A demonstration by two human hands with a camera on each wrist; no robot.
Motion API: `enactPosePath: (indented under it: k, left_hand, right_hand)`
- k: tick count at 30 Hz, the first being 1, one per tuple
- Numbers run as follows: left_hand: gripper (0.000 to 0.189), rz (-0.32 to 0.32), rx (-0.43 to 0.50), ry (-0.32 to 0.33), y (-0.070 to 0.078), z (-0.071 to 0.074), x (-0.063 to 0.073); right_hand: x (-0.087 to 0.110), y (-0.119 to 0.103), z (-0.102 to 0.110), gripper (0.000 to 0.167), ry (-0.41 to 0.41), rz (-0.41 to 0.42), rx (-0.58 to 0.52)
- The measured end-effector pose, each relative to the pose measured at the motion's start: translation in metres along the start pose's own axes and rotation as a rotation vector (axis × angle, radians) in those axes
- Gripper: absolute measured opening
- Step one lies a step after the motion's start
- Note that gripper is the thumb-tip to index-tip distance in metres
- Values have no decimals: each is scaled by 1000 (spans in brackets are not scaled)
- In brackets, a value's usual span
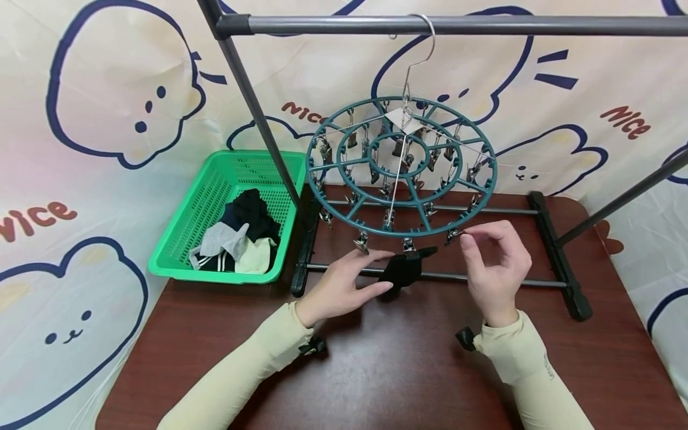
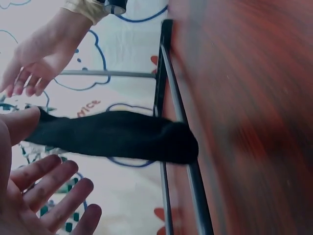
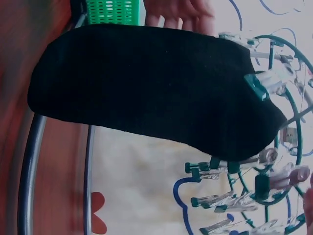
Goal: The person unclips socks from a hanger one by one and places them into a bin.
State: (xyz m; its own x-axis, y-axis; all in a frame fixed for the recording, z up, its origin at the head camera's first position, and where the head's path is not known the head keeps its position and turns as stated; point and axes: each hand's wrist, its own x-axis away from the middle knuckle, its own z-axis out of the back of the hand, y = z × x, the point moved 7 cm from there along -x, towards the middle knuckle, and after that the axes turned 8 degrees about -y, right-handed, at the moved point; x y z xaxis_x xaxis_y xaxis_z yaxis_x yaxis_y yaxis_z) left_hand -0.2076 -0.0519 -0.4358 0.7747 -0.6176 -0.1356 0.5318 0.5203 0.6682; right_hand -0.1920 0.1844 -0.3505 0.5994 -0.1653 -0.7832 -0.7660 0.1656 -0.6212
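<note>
A black sock (image 1: 402, 272) hangs from a clip (image 1: 408, 244) at the front rim of a round teal drying hanger (image 1: 371, 229). In the right wrist view the sock (image 3: 142, 83) dangles at full length with the clip near its opening. My left hand (image 1: 340, 285) is beside the sock on its left, fingers spread; in the left wrist view the fingers (image 2: 56, 188) are parted, holding nothing. My right hand (image 1: 497, 269) is raised to the right of the sock, thumb and forefinger curved near another clip (image 1: 452, 236), with nothing visible held.
A green basket (image 1: 166, 245) with several folded or crumpled cloth pieces (image 1: 249, 215) stands on the left. The hanger hooks over a grey rack bar (image 1: 333, 25). Its black feet (image 1: 577, 304) and lower rails rest on the brown table (image 1: 398, 370). Several metal clips dangle around the rings.
</note>
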Motion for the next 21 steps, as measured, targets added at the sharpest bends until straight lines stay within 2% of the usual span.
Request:
enactPosePath:
  k: [2, 6, 10, 13, 17, 21]
  left_hand:
    - [49, 9, 32, 3, 1, -4, -4]
    - [41, -11, 76, 37, 5, -7, -11]
    - [32, -63, 128, 65, 10, -7, -16]
    - [25, -86, 155, 72, 13, -6, -17]
    - [16, -87, 140, 91, 13, -6, -18]
    - [14, -99, 105, 120, 14, -5, -18]
  right_hand:
    - [2, -3, -4, 35, -52, 37, 28]
    - [8, 2, -15, 27, -229, 54, 73]
    - [14, 10, -28, 24, -422, -6, 162]
    - [17, 15, -38, 39, -540, -70, 208]
    - [18, 21, -49, 57, -618, -128, 195]
    - [16, 23, -55, 54, -621, -130, 173]
